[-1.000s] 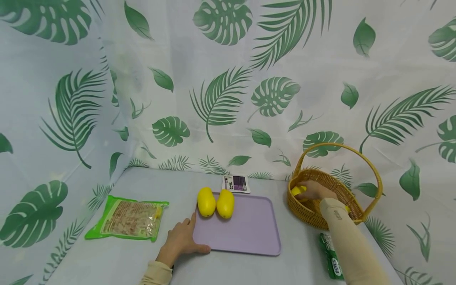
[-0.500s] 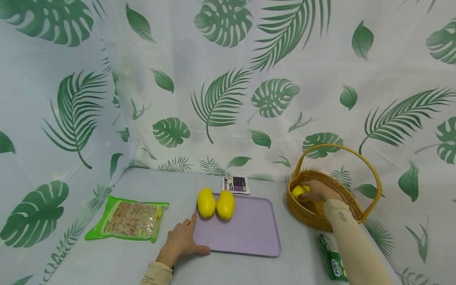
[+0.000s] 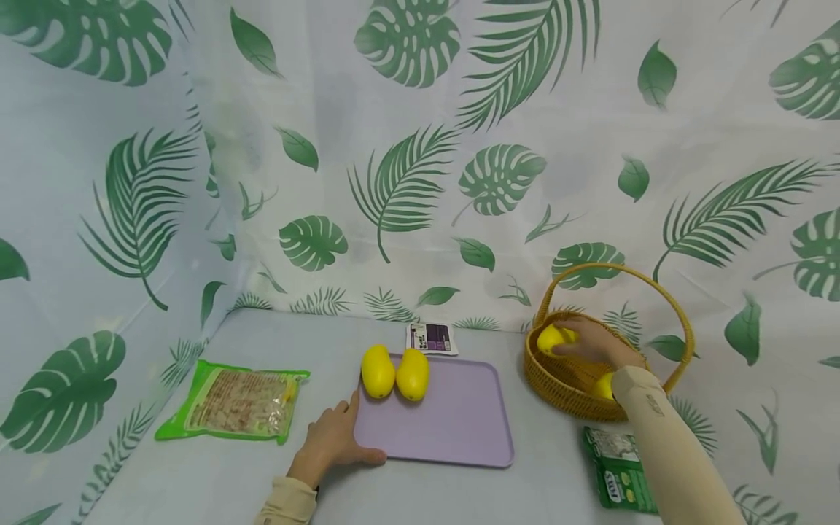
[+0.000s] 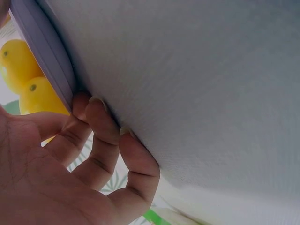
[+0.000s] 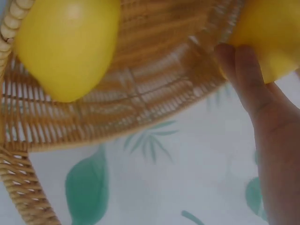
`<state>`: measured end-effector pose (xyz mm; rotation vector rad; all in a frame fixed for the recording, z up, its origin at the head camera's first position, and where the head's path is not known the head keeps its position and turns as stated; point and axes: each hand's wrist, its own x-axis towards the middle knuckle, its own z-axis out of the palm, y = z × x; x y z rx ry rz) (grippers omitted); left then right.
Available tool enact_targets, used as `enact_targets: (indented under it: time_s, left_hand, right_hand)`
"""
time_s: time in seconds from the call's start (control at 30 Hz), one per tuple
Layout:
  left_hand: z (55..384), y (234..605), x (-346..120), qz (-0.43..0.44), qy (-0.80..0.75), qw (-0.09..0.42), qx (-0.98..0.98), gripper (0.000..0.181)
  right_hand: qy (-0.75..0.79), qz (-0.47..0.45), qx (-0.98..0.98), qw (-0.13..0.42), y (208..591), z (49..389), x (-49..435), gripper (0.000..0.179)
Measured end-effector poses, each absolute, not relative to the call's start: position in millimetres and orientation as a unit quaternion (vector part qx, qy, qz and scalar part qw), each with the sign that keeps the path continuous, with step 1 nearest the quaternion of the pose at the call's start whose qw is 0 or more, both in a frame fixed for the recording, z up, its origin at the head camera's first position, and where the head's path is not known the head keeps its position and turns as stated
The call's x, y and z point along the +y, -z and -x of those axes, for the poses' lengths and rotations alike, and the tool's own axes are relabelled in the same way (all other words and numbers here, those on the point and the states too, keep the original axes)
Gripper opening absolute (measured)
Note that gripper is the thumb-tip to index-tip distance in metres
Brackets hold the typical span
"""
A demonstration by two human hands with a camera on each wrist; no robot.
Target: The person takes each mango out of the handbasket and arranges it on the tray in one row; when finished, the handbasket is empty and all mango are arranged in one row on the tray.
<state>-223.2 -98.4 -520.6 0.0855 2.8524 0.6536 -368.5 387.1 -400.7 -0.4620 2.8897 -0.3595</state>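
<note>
A tan, woven, oval basket with a hooped handle is standing right of a flat, lilac, rectangular tray, seemingly for easy reach. The left hand is resting, thumb and fingers apart, along the tray's near-left corner, apparently steadying it. The right hand is gripping a smooth, yellow, mango-shaped fruit at the basket's left end; another yellow fruit is lying inside. Two more yellow fruits are sitting side by side at the tray's far-left corner, perhaps against rolling.
</note>
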Motion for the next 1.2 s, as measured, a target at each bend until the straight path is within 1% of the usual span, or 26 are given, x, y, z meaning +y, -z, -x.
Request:
enact_targets:
  time_s: [0.13,0.3,0.5,0.6,0.8,0.93,1.2]
  left_hand:
    - [224,521,-99,-0.028,-0.226,0.109,0.968,0.133]
    - [224,522,-99,-0.028,-0.228,0.108,0.967,0.133]
    - [225,524,-100,-0.029,-0.224,0.105,0.969,0.133]
    - [224,524,-99,-0.032,-0.222,0.106,0.969,0.132]
    - [223,522,-100,-0.033,-0.221,0.109,0.969,0.132]
    - [223,521,-100,-0.034,-0.223,0.111,0.968,0.131]
    - [224,523,-100,-0.036,-0.219,0.111,0.969,0.131]
  right_hand:
    - [0.156,0.158,0.972,0.082,393,358,381,0.075]
    - [0.176,0.191,0.964,0.053,389,347,369,0.072]
    - [0.204,0.212,0.955,0.044,388,334,349,0.071]
    - [0.217,0.231,0.948,0.032,391,327,338,0.069]
    - [0.244,0.257,0.935,0.026,404,317,315,0.066]
    - [0.258,0.266,0.928,0.027,416,313,299,0.065]
    - [0.307,0.253,0.915,0.073,450,308,263,0.065]
